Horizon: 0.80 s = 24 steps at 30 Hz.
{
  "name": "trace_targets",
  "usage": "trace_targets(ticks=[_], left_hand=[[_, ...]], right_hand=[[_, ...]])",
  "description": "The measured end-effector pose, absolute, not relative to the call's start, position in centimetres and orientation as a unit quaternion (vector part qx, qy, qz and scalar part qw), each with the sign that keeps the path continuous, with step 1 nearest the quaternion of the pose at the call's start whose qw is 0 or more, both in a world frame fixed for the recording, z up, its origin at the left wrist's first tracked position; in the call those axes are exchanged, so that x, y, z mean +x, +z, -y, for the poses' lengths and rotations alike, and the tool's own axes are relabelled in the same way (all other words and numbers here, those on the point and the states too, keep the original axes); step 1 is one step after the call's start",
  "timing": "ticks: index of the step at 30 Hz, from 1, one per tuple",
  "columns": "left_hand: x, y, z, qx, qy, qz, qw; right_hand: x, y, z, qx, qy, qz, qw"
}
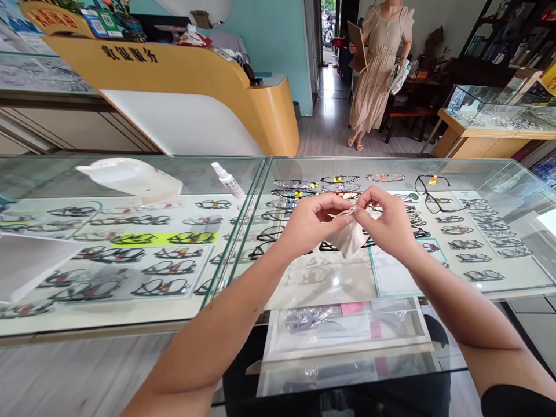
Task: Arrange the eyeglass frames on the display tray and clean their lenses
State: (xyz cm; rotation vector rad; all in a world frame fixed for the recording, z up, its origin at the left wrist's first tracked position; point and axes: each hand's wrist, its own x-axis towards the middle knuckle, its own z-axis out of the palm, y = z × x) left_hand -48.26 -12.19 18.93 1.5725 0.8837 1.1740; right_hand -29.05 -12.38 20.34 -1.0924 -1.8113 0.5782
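Observation:
My left hand (309, 225) and my right hand (388, 223) meet above the right glass showcase (313, 281). Both are closed, thumbs and fingertips pinching a pale, crumpled cloth (350, 238) that hangs down between them. A thin, light edge shows where the fingertips come together; whether something is wrapped in the cloth I cannot make out. Rows of eyeglasses lie under and around my hands, among them a black-framed pair (432, 200) with a yellow tag to the right of my right hand. A glass-edged white tray (393, 272) is below my right wrist.
On the left showcase are a white spray bottle (228, 180) and a white, rounded device (130, 178). A drawer (347, 341) with plastic packets shows below. Beyond, a person (380, 69) stands holding a board, near a wood-trimmed counter (273, 110).

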Motion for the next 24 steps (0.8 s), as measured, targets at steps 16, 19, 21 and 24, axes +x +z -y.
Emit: trace_targets(ticks=[16, 19, 21, 24], left_hand=[[-49.0, 19.0, 11.3, 0.601, 0.486, -0.359, 0.522], [-49.4, 19.7, 11.3, 0.624, 0.424, -0.350, 0.555], [-49.5, 20.0, 11.3, 0.631, 0.405, -0.343, 0.566], [-49.5, 20.1, 11.4, 0.604, 0.418, -0.337, 0.589]], right_hand=[[-28.7, 20.7, 11.9, -0.347, 0.424, 0.694, 0.468], [-28.3, 20.9, 11.6, -0.357, 0.438, 0.655, 0.501], [-28.0, 20.9, 11.3, -0.363, 0.440, 0.642, 0.513], [-27.8, 20.7, 10.8, -0.365, 0.457, 0.629, 0.512]])
